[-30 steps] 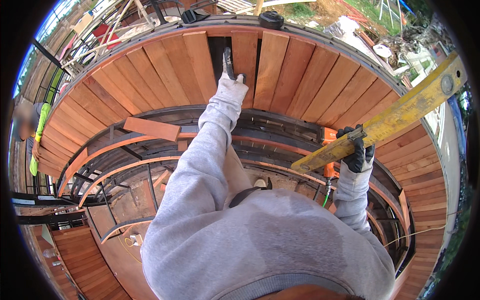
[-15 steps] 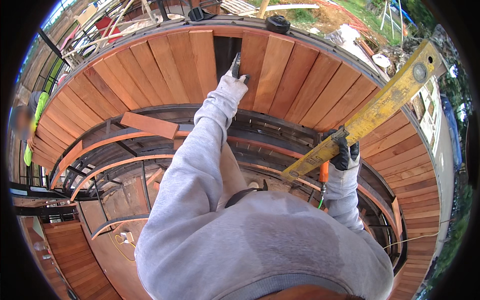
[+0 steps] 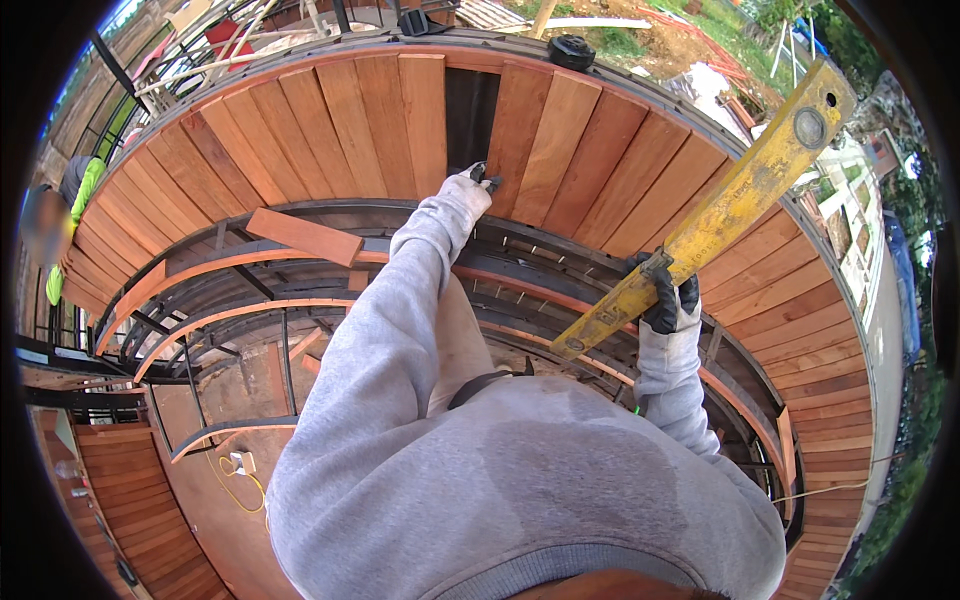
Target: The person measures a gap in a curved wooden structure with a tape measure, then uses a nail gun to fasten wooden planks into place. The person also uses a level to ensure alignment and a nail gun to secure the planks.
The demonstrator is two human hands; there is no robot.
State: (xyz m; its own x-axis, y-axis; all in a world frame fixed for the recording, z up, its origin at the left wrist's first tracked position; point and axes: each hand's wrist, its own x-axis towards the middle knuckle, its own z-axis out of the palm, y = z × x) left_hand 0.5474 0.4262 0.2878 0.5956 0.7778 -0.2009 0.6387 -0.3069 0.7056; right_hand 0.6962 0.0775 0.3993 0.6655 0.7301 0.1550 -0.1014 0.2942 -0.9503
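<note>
My right hand (image 3: pixel 676 300), in a dark-palmed glove, grips a long, worn yellow spirit level (image 3: pixel 740 195). The level slants from above the curved frame up across the boards at the right. My left hand (image 3: pixel 468 190), also gloved, is at the near end of a dark gap (image 3: pixel 470 112) in the row of reddish-brown boards. Its thumb is by the edge of the board (image 3: pixel 519 120) to the gap's right. The other fingers are foreshortened and partly hidden, so their grip is unclear.
A loose short board (image 3: pixel 304 236) lies across the curved metal frame (image 3: pixel 330 275). A black tape measure (image 3: pixel 571 51) and a black object (image 3: pixel 420 22) rest on the outer rim. A person in bright green sleeves (image 3: pixel 86 190) is at the far left. A yellow cord (image 3: pixel 232 487) lies below.
My left hand has drawn back from within the gap to its near end, its outstretched finger no longer showing. The level has shifted slightly left with my right hand; the orange handle beneath is now hidden.
</note>
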